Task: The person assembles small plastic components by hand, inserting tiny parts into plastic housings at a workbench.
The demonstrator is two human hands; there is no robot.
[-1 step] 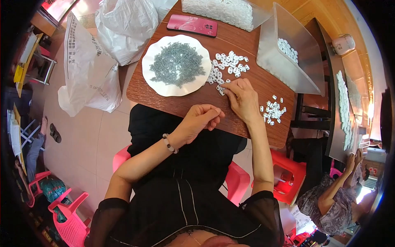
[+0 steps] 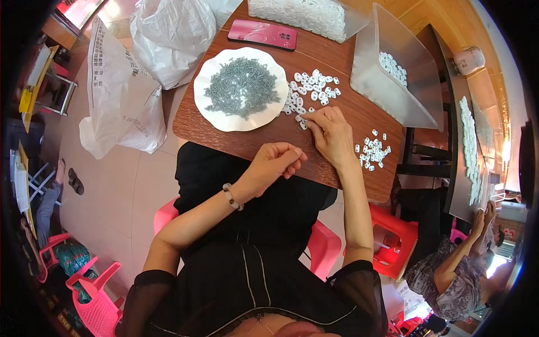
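Observation:
My left hand (image 2: 274, 164) hovers before the table's near edge, a beaded bracelet (image 2: 230, 196) on its wrist. Its fingers are curled with thumb against forefinger; whatever they may hold is too small to make out. At the right edge of a loose pile of small white two-holed plastic pieces (image 2: 317, 83), my right hand (image 2: 333, 137) has thumb and forefinger pinched around one such piece. Beside that pile, a white wavy-rimmed plate (image 2: 205, 115) carries a heap of small grey-green pins (image 2: 241, 84). A second group of white pieces (image 2: 371, 153) lies right of my right wrist.
A pink phone (image 2: 262, 35) lies behind the plate. Two translucent bins (image 2: 368, 62) with white pieces stand at the back right. White sacks (image 2: 126, 106) sit on the floor at left. Another person (image 2: 455, 275) works at a table on the right; a red stool (image 2: 393, 238) stands nearby.

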